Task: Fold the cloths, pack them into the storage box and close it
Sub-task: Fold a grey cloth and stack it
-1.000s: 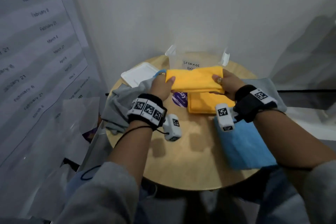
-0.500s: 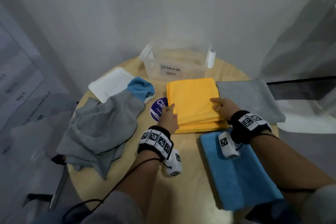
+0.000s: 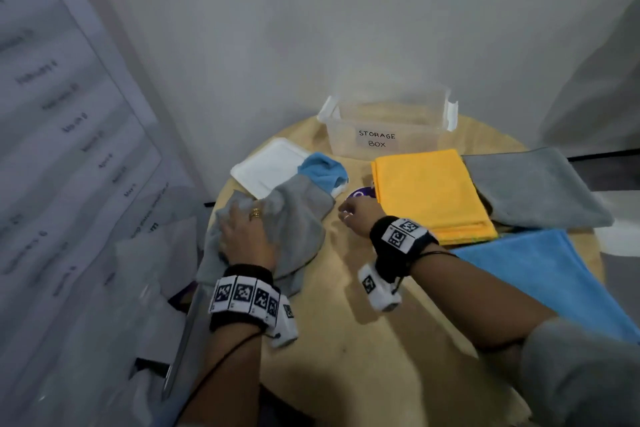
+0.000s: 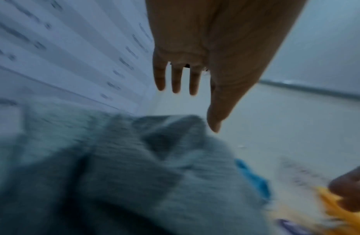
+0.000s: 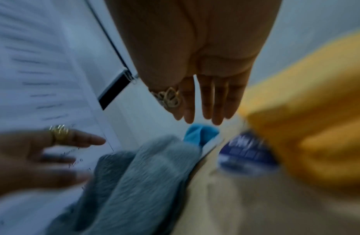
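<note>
head view puts your left hand [image 3: 246, 236] over the crumpled grey cloth [image 3: 294, 222] at the left side of the round wooden table [image 3: 363, 340], fingers spread and straight. the left wrist view shows those fingers [image 4: 176, 79] extended above the cloth [image 4: 134, 167] with air under them, so whether the palm touches it you cannot tell from these pictures; nothing is gripped. your right hand [image 3: 358, 215] sits over bare wood between the grey cloth and the folded yellow cloth [image 3: 429, 191], holding nothing, fingers straight in the right wrist view [image 5: 207, 103]. the two hands are apart, with the grey cloth's right edge between them.

the storage box [image 3: 388, 125] stands open at the far edge of the table, clear plastic with a handwritten label, and no cloth shows inside it. its white lid [image 3: 266, 170] lies flat to the left of the box, partly under the grey cloth and a bunched blue cloth [image 3: 323, 168]. the yellow cloth lies folded just in front of the box. a folded grey cloth [image 3: 533, 187] lies to its right, touching it, and a large blue cloth [image 3: 540, 274] is spread at the near right edge. a purple sticker [image 3: 360, 192] peeks out beside the yellow cloth. both wrist views are blurred.
</note>
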Motion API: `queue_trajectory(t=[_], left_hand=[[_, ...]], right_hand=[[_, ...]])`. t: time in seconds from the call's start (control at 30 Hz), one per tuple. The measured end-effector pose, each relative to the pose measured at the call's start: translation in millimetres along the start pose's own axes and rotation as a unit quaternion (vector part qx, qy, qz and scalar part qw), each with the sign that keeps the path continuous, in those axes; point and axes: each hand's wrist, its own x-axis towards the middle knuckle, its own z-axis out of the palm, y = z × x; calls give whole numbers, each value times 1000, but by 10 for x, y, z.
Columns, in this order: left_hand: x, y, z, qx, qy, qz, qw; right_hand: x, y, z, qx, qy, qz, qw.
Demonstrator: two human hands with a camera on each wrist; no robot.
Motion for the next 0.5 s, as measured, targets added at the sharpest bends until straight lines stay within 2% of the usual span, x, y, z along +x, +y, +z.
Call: queue_trajectory(t=[0.07,0.13,0.2,0.23,0.3,0.4,0.47,0.5], left_hand=[[-4,-271,56,-3,-116,-46,992],[-58,-455,205,-11,-202,-26,979],[-103,-592,369,-22,-223,-37,974],[-122,-643,427,-30,-213,-52,975],[-164,-693,492,-32,-176,-68,982],[-209,-733,519,-22,-159,-78,984],[-244,-732,521,-8,-165,-61,984],[-272,-723,508,9,-173,-36,984]], right_hand=[[126,-205,319,74,-55,84,992],[183,-332,620,228,-104,145,957],[217,-430,828,355,-106,186,910],[214,-469,892,370,-91,204,902],[176,-503,949,320,-29,219,921],[-13,-514,850,215,94,144,961],[-140,-526,715,230,140,63,961],[-181,-544,630,253,140,20,957]])
